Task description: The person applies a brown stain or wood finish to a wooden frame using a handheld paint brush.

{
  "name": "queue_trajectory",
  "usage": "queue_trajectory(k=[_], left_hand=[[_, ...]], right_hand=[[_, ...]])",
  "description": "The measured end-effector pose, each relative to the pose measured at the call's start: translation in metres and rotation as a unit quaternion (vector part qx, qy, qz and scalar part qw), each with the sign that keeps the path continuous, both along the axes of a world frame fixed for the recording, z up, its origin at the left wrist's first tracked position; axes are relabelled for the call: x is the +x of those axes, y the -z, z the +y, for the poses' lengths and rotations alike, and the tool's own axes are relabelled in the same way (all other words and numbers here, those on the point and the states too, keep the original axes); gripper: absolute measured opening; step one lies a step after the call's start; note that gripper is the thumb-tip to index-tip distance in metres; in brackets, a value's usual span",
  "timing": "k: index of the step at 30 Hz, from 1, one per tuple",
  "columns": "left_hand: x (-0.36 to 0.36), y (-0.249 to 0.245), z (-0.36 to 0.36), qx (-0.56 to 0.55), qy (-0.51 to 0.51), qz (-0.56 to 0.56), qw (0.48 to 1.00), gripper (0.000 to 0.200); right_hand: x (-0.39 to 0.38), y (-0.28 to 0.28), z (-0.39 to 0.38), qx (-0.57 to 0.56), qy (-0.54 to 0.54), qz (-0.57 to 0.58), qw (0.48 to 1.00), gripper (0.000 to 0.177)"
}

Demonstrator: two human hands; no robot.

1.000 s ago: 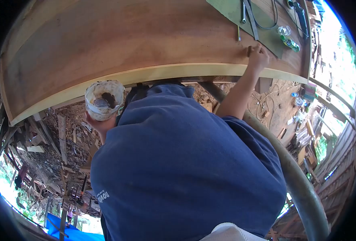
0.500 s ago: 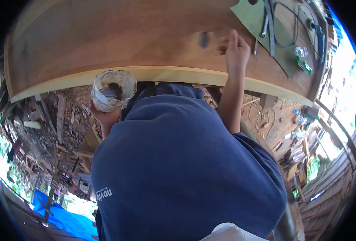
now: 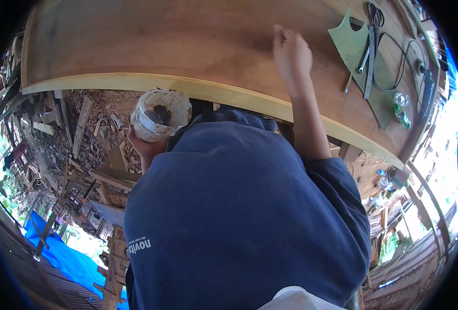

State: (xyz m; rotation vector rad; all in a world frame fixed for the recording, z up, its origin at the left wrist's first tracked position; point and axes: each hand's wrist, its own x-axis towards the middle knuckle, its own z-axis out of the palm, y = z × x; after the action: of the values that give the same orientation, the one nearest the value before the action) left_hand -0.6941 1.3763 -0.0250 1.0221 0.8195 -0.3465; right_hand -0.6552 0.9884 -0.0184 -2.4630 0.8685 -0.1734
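My left hand (image 3: 145,147) is closed around a white plastic tub (image 3: 148,121), just off the near edge of the wooden panel (image 3: 151,39). Dark stuff lies in the tub's bottom, and brown smears cover its rim and inner wall. Over the panel, my right hand (image 3: 293,54) is closed with its back toward me. Whatever its fingers grip is hidden behind the hand. To its right lie a pencil-like stick (image 3: 348,83) and a pale green sheet (image 3: 345,39) with a cutout.
On the sheet are a metal strip (image 3: 369,72), scissors (image 3: 376,15), a looped cable (image 3: 400,75) and a small clear-and-green bottle (image 3: 402,116). A pale raised edging (image 3: 229,96) runs along the panel's near side. Wood scraps (image 3: 81,124) litter the ground at left.
My right hand has moved up and slightly left; a blurred dark-ended piece beside it is now out of sight. The view has shifted, and my left hand still holds the tub.
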Motion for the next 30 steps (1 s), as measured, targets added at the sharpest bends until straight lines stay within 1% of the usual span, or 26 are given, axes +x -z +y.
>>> queue_trajectory(k=[1, 2, 3, 5, 6, 7, 8, 9, 10, 11, 12, 13, 14, 16, 18, 19, 20, 21, 22, 23, 24, 25, 26, 27, 29, 30], left_hand=[[0.005, -0.027, -0.037, 0.084, -0.017, 0.015, 0.996, 0.069], [0.007, -0.043, -0.056, 0.167, -0.034, 0.031, 0.985, 0.069], [0.006, -0.039, -0.048, 0.167, -0.037, 0.030, 0.985, 0.069], [0.003, -0.027, -0.024, -0.004, -0.069, 0.043, 0.997, 0.068], [0.000, -0.022, -0.018, -0.002, -0.074, 0.041, 0.996, 0.068], [-0.002, -0.020, -0.015, -0.022, -0.076, 0.030, 0.996, 0.067], [-0.003, -0.016, -0.013, -0.043, -0.078, 0.018, 0.996, 0.066], [-0.007, -0.003, -0.005, -0.043, -0.080, 0.016, 0.996, 0.066], [-0.008, 0.004, -0.001, -0.001, -0.055, -0.014, 0.998, 0.066], [-0.012, 0.010, 0.005, 0.041, -0.029, -0.043, 0.998, 0.066], [-0.015, 0.015, 0.011, 0.041, -0.030, -0.043, 0.998, 0.066], [-0.010, 0.002, 0.004, 0.000, -0.041, -0.018, 0.999, 0.067], [-0.009, -0.005, -0.001, -0.041, -0.053, 0.007, 0.998, 0.067], [-0.012, -0.006, -0.002, -0.033, -0.055, 0.007, 0.998, 0.068], [-0.012, -0.010, -0.007, -0.027, -0.055, 0.004, 0.998, 0.068], [-0.010, -0.017, -0.013, -0.034, -0.073, 0.021, 0.997, 0.067], [-0.010, -0.020, -0.017, -0.042, -0.090, 0.038, 0.994, 0.065], [-0.014, -0.015, -0.012, -0.044, -0.092, 0.037, 0.994, 0.065], [-0.021, -0.006, -0.002, 0.018, 0.011, -0.039, 0.999, 0.066], [-0.026, -0.004, 0.002, 0.080, 0.115, -0.113, 0.984, 0.067], [-0.029, -0.002, 0.004, 0.081, 0.111, -0.112, 0.984, 0.067], [-0.027, -0.003, 0.002, 0.008, 0.016, -0.052, 0.998, 0.068], [-0.025, -0.006, -0.002, -0.066, -0.080, 0.006, 0.995, 0.069], [-0.025, -0.012, -0.006, -0.066, -0.084, 0.004, 0.994, 0.069], [-0.025, -0.023, -0.016, -0.035, -0.101, 0.029, 0.994, 0.070], [-0.029, -0.021, -0.012, -0.036, -0.104, 0.029, 0.993, 0.070]], right_hand=[[0.007, 0.006, 0.000, 0.045, -0.041, 0.028, 0.998, 0.043], [0.014, 0.006, 0.000, 0.239, -0.022, 0.006, 0.971, 0.044], [0.017, 0.003, -0.002, 0.239, -0.025, 0.005, 0.971, 0.044], [0.024, -0.003, -0.006, 0.235, 0.031, -0.084, 0.968, 0.045], [0.025, 0.000, -0.009, 0.237, 0.026, -0.084, 0.967, 0.045], [0.025, 0.003, -0.012, 0.092, -0.017, -0.068, 0.993, 0.046], [0.026, 0.006, -0.014, -0.057, -0.059, -0.052, 0.995, 0.047], [0.026, 0.010, -0.011, -0.057, -0.061, -0.054, 0.995, 0.047], [0.027, 0.009, -0.003, 0.104, -0.059, -0.037, 0.992, 0.045], [0.026, 0.008, 0.004, 0.262, -0.055, -0.019, 0.963, 0.043], [0.026, 0.007, 0.007, 0.385, -0.015, -0.085, 0.919, 0.043], [0.024, 0.002, 0.006, 0.385, -0.017, -0.084, 0.919, 0.043], [0.022, -0.007, 0.003, 0.256, 0.003, -0.083, 0.963, 0.044], [0.015, -0.011, -0.001, 0.023, 0.001, -0.085, 0.996, 0.043], [0.012, 0.017, 0.003, 0.069, -0.022, -0.057, 0.996, 0.042], [0.013, 0.015, 0.008, 0.113, -0.041, -0.029, 0.992, 0.041], [0.013, 0.014, 0.014, 0.203, -0.032, -0.039, 0.978, 0.042], [0.013, 0.011, 0.012, 0.201, -0.035, -0.039, 0.978, 0.042], [0.014, 0.005, 0.009, 0.319, 0.029, -0.111, 0.941, 0.042], [0.014, -0.001, 0.006, 0.431, 0.092, -0.178, 0.880, 0.042], [0.010, -0.011, -0.001, 0.432, 0.089, -0.175, 0.880, 0.042], [0.005, -0.024, -0.010, 0.304, 0.050, -0.124, 0.943, 0.043], [0.003, -0.031, -0.015, 0.167, 0.008, -0.073, 0.983, 0.044], [0.004, -0.032, -0.014, 0.167, 0.004, -0.073, 0.983, 0.044], [0.006, -0.034, -0.012, 0.204, -0.055, 0.127, 0.969, 0.044], [0.007, -0.006, -0.005, 0.184, -0.102, 0.128, 0.969, 0.046]])
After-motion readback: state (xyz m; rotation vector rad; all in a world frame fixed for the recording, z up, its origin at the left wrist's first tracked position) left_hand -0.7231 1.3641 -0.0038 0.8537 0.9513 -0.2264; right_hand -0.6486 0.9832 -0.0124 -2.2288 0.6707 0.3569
